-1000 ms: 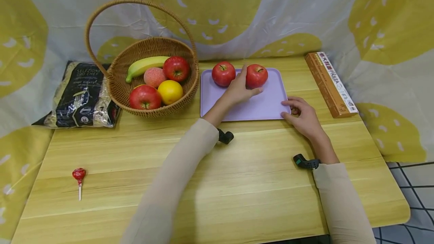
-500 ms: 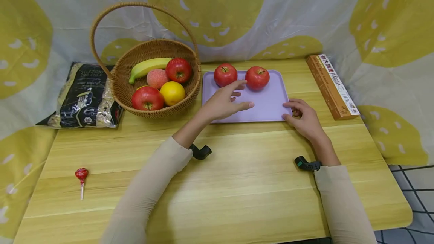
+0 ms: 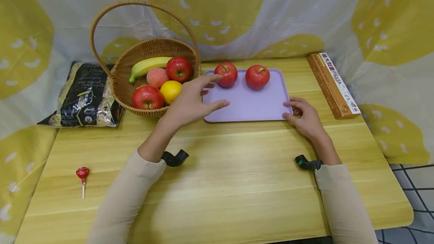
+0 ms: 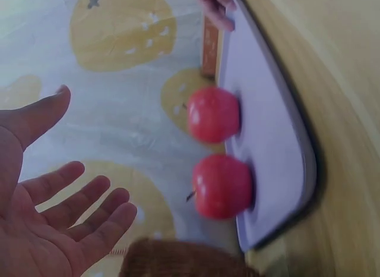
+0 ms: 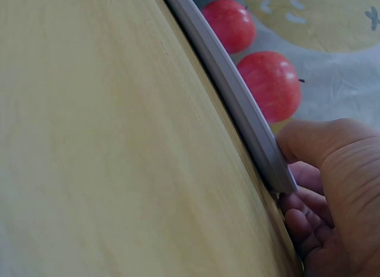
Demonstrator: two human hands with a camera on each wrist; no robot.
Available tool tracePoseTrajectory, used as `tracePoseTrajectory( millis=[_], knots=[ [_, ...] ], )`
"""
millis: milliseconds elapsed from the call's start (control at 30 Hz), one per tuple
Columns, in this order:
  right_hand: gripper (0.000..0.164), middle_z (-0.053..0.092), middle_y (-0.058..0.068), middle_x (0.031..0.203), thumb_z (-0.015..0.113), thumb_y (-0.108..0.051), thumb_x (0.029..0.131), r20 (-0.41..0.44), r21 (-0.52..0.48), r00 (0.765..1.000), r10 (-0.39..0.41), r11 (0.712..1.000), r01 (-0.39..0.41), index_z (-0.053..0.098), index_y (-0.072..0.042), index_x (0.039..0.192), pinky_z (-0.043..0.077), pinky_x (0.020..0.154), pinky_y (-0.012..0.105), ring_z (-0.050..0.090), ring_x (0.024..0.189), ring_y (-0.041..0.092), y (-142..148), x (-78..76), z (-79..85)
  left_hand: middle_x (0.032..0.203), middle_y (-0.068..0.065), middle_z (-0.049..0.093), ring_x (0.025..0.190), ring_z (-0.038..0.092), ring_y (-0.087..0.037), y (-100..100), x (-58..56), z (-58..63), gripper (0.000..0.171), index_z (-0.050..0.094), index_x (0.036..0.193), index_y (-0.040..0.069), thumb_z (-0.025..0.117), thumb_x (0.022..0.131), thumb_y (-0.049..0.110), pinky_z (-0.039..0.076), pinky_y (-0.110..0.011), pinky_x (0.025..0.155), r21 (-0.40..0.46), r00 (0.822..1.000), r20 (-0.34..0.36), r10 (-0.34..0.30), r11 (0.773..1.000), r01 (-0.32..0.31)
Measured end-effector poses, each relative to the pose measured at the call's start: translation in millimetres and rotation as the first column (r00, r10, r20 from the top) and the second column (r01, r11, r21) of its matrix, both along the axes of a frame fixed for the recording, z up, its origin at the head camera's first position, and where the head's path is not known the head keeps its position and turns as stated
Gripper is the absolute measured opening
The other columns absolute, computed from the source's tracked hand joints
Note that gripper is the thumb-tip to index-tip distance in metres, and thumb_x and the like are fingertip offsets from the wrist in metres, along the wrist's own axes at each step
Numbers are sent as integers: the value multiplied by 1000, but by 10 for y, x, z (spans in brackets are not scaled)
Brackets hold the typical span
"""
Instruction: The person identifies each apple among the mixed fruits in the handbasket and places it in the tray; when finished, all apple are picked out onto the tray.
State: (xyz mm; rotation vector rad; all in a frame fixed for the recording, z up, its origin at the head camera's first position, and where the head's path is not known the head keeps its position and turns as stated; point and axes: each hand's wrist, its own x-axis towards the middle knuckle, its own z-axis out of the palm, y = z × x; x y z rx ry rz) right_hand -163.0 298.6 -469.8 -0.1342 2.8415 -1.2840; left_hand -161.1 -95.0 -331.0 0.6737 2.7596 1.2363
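- Right hand point(image 3: 305, 119) pinches the tray point(image 3: 251, 104) at its near right corner — thumb above, fingers beneath.
- Left hand point(image 3: 188, 102) holds nothing, thumb and fingers spread wide, near the tray's left end.
- The tray seems light and stiff; best gripped by opposite rims.
- Toward its far rim sit left apple point(image 3: 228, 71) and right apple point(image 3: 257, 77) — probably smooth, firm, apt to roll; cup their sides.

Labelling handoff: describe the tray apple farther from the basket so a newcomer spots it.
On the wooden table, a lilac tray lies between the wicker basket and the pasta box. The target red apple sits toward its far edge. Unlike the other tray apple, it is nearer the box and the right hand.
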Motion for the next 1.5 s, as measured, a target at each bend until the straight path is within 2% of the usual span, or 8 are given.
tracePoseTrajectory(
  millis=[167,367,467,600,800,1000,1333,1500],
  knots=[
    [40,53,12,149,74,-21,95,7,2,1000,-6,1000,6,69,-6,131,37,80,17,50,102,21,25,-3,26,141,3,64,123,66,-19,-322,68,48,72,60,143,18,85,83,47,55,-40,104,-9,993,-71,95,995,-96],
    [40,54,12,149,75,-21,94,-4,15,1000,-8,1000,8,69,-6,131,37,79,18,49,100,21,48,-10,35,140,-1,65,127,62,-27,-613,101,73,69,61,142,21,84,83,48,50,-48,108,-42,971,-124,205,976,-211],
    [40,54,12,149,75,-22,94,-1,13,1000,-6,1000,6,69,-7,131,37,80,18,50,101,20,45,-9,6,138,-1,66,120,63,-28,-765,125,67,68,62,142,23,85,83,48,51,-48,99,-54,958,-148,247,965,-257],
    [40,54,12,149,75,-22,95,-3,12,1000,-2,1000,2,69,-7,131,38,81,19,50,102,21,36,-18,-9,141,0,65,124,62,-28,-968,183,63,70,61,143,27,85,81,49,50,-49,95,-60,939,-153,308,945,-320],
    [38,55,13,148,75,-19,94,-25,11,1000,15,1000,-15,70,-6,130,38,80,19,50,100,21,11,-48,30,145,-4,62,129,59,-32,-1227,277,38,79,56,149,25,86,80,51,51,-56,101,-73,912,-105,396,912,-404],
    [38,55,12,148,75,-19,95,-15,-3,1000,8,1000,-8,70,-6,130,38,81,18,50,101,20,10,-37,25,142,-12,63,123,58,-38,-1391,268,51,81,54,151,22,83,82,53,51,-59,95,-133,894,-107,436,885,-447],
    [38,55,11,148,75,-20,95,-5,-19,1000,-1,1000,1,70,-7,130,38,81,18,49,101,20,6,-24,12,153,-11,55,132,53,-44,-1476,194,40,85,49,155,23,77,84,60,47,-65,98,-212,901,-64,430,876,-433],
    [38,54,12,148,75,-20,94,-3,-20,1000,-1,1000,1,70,-6,130,38,81,18,49,101,20,6,-18,-3,147,-17,59,119,56,-43,-1462,159,40,86,49,155,22,77,84,62,50,-59,87,-239,908,-62,414,877,-416]
  ],
)
